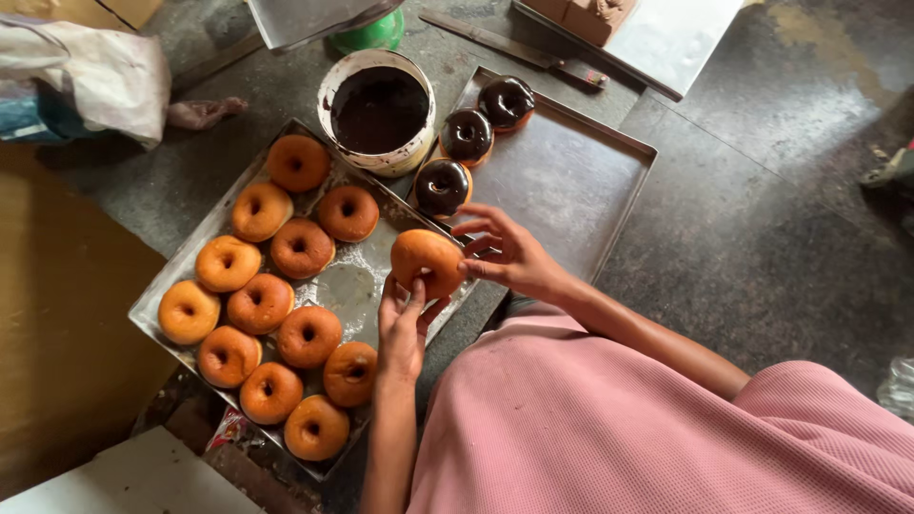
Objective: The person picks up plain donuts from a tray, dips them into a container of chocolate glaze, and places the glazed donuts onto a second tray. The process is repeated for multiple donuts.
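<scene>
Golden plain doughnut [427, 263] pinched between my left hand [403, 328] and right hand [511, 257]; a loose fingertip grip risks dropping it onto the tray [354, 286].

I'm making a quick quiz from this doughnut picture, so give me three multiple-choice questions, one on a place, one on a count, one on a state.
1. Where is the bowl of chocolate?
A. between the two trays
B. on the person's lap
C. on a shelf

2. How many glazed doughnuts lie on the right tray?
A. one
B. three
C. six

3. The plain doughnut near the trays' edges is
A. lying on the floor
B. held by both hands
C. sunk in chocolate

Answers: 1 A, it sits at both trays' far ends. 2 B, three dark ones in a row. 3 B, left hand and right hand grip it.
</scene>
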